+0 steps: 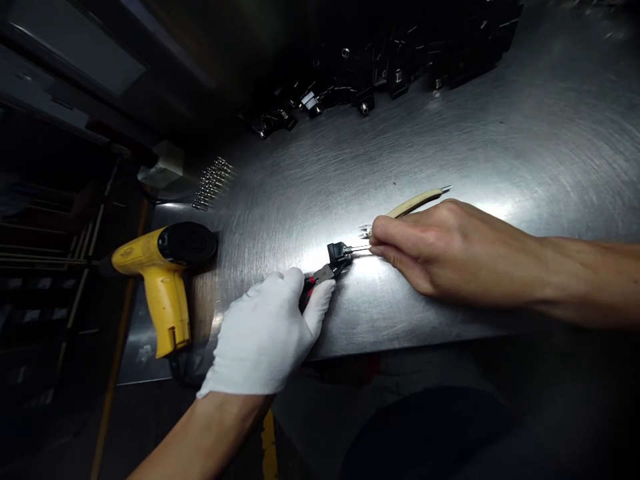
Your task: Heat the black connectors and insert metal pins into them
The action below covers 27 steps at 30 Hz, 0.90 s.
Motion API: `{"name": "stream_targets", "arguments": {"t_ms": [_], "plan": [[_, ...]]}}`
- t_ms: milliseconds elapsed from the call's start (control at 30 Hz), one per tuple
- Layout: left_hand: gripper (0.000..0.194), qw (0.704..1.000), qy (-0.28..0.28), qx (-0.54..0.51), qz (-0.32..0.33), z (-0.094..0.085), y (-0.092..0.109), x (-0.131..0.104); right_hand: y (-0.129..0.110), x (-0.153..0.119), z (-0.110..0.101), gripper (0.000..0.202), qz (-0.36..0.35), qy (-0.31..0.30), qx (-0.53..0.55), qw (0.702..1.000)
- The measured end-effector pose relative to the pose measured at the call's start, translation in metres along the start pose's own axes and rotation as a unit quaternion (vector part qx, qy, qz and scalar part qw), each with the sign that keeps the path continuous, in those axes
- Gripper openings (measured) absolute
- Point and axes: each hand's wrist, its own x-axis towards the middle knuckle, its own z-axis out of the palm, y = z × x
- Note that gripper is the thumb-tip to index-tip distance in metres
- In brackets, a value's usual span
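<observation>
My left hand [265,330], in a white glove, is wrapped round pliers [324,273] with red and black handles. The plier jaws meet a small black part [337,252] above the metal table [280,187]. From the right, my bare right hand [435,253] pinches a thin metal rod [359,249], whose far end touches the black part. The rod's near end is hidden in my fingers. Just behind my right hand lies a cream-handled tool [417,202] with a pointed metal tip, partly covered by the fingers.
A yellow heat gun [167,293] rests at the table's left side. Behind it are a cluster of small metal pins [213,183] and a pale box [167,165]. Many black parts [365,93] line the back. The table's front edge runs below my hands.
</observation>
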Motion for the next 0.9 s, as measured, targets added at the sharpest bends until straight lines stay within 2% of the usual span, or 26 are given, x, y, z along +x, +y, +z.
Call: {"name": "stream_targets", "arguments": {"t_ms": [433, 900], "plan": [[0.053, 0.999, 0.003, -0.009, -0.032, -0.001, 0.013, -0.008, -0.012, -0.006, -0.002, 0.010, 0.031, -0.018, -0.076, 0.996], [0.060, 0.997, -0.002, -0.040, -0.066, -0.003, 0.023, -0.012, -0.018, -0.009, -0.001, 0.019, 0.036, -0.006, -0.118, 0.992]]}}
